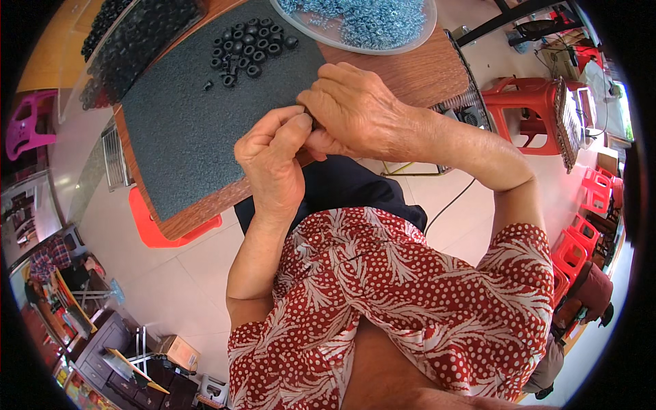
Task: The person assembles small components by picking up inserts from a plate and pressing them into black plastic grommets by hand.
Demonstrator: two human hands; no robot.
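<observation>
My left hand (277, 154) and my right hand (359, 109) meet at the near right edge of the dark grey mat (184, 143). Both are closed, thumbs and fingers pinched together at one spot. A bit of something small and dark shows between them, but the fingers hide what it is. Beyond my hands, a loose pile of small black ring-shaped pieces (249, 46) lies on the mat. A round, shallow, clear tray (432, 24) with many small pale-blue glassy pieces stands past my right hand.
A clear container (82, 68) of black pieces stands at the far left. The mat lies on a wooden board (437, 75). Under its near left edge is a red stool (171, 229). Another red stool (523, 113) stands to the right, and a dark cable (451, 205) runs along the tiled floor.
</observation>
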